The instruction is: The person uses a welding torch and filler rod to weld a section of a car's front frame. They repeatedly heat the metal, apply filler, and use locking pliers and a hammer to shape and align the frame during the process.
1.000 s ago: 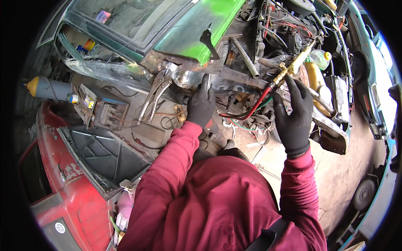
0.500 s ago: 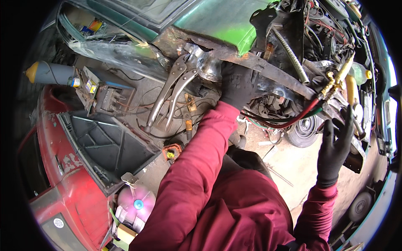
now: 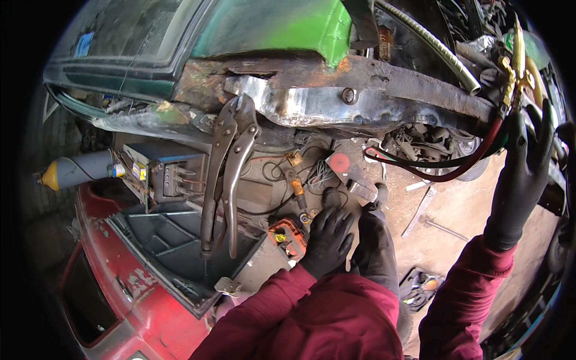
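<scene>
My left hand [image 3: 329, 239], in a black glove, is down by my knees with its fingers stretched out and apart, holding nothing. Up at the right, my right hand [image 3: 523, 165], gloved too, has its fingers extended beside a brass gas torch [image 3: 513, 78]; whether they touch it I cannot tell. A red hose [image 3: 480, 153] and a green one run from the torch. Large locking pliers [image 3: 228, 162] hang from the edge of a bare metal piece [image 3: 306, 107] along the car's rusty frame rail [image 3: 408, 84].
A green car fender [image 3: 282, 27] lies above the rail. Left stand a welding machine [image 3: 174, 171], a grey gas cylinder [image 3: 78, 171] and a red car body [image 3: 144, 288] with a black panel [image 3: 162, 246]. On the floor are an angle grinder [image 3: 297, 186], an orange case [image 3: 288, 237] and a hammer [image 3: 444, 228].
My left hand has come down from the metal rail to near my knees. My right hand has risen toward the torch. The view has shifted closer to the rail.
</scene>
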### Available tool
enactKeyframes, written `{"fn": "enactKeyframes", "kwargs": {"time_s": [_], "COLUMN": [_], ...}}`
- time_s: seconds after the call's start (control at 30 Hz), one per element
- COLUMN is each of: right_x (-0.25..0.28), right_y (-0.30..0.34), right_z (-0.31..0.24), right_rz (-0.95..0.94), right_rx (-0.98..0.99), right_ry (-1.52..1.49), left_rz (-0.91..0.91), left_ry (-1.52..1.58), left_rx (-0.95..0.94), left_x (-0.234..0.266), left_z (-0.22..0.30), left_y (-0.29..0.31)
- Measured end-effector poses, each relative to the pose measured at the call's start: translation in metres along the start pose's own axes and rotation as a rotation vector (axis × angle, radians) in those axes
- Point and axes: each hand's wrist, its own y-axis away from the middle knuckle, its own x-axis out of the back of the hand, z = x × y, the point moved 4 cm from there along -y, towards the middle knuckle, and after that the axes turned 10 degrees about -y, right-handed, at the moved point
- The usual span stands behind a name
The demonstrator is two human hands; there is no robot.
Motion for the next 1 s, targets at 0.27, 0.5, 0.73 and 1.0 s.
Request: {"fn": "enactKeyframes", "kwargs": {"time_s": [0.27,0.5,0.73,1.0], "right_x": [-0.001,-0.011,-0.015,-0.021], "right_y": [-0.008,-0.023,-0.052,-0.075], "right_z": [0.024,0.038,0.031,0.058], "right_rz": [-0.131,-0.262,-0.358,-0.179], "right_rx": [-0.009,-0.141,-0.199,-0.091], "right_ry": [0.147,-0.117,-0.183,0.09], "left_rz": [-0.275,-0.227,-0.126,-0.13], "left_ry": [-0.108,-0.009,0.062,0.091], "left_rx": [-0.043,-0.074,-0.148,-0.115], "left_x": [-0.051,-0.052,-0.034,-0.021], "left_z": [-0.072,-0.034,0.014,0.008], "left_y": [0.071,0.055,0.046,0.065]}}
